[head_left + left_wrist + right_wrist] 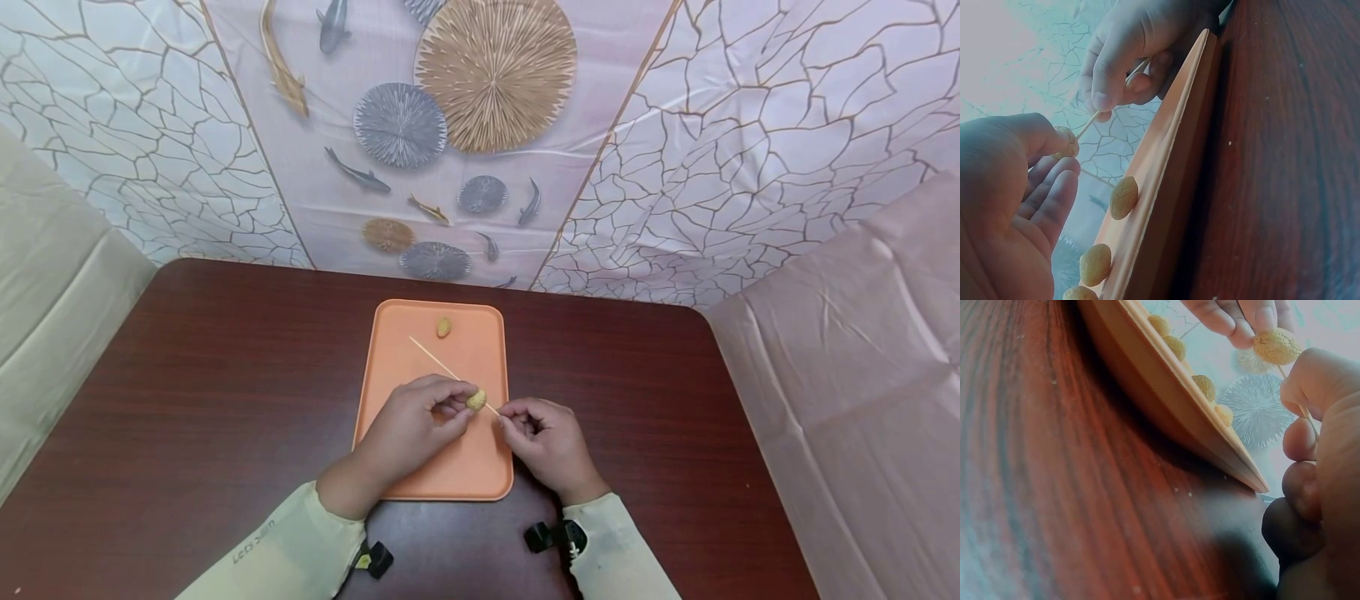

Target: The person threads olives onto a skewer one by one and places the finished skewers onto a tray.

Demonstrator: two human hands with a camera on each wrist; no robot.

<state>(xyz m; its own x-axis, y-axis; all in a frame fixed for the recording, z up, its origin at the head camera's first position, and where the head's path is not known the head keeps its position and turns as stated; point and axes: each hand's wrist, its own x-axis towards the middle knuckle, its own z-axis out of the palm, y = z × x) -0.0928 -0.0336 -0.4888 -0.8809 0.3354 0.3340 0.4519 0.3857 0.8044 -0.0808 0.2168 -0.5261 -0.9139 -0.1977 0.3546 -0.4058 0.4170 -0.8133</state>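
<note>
My left hand [416,425] pinches a yellow, wrinkled, oval fruit [476,400] between thumb and fingers, above an orange tray [457,479]. Just to the right, my right hand [551,442] grips a thin wooden skewer [1305,412]. The skewer's upper end meets the underside of the fruit [1277,346] in the right wrist view; how deep it goes is hidden. Another thin stick [433,360] slants over the tray behind my left fingers and shows at a different angle in the wrist views. One loose fruit [444,327] lies near the tray's far edge.
Several similar fruits, such as this one [1124,198], sit in the tray in the wrist views. The tray rests on a dark reddish-brown table [247,367]. Patterned cloth [750,150] stands behind the table, with plain cloth along both sides.
</note>
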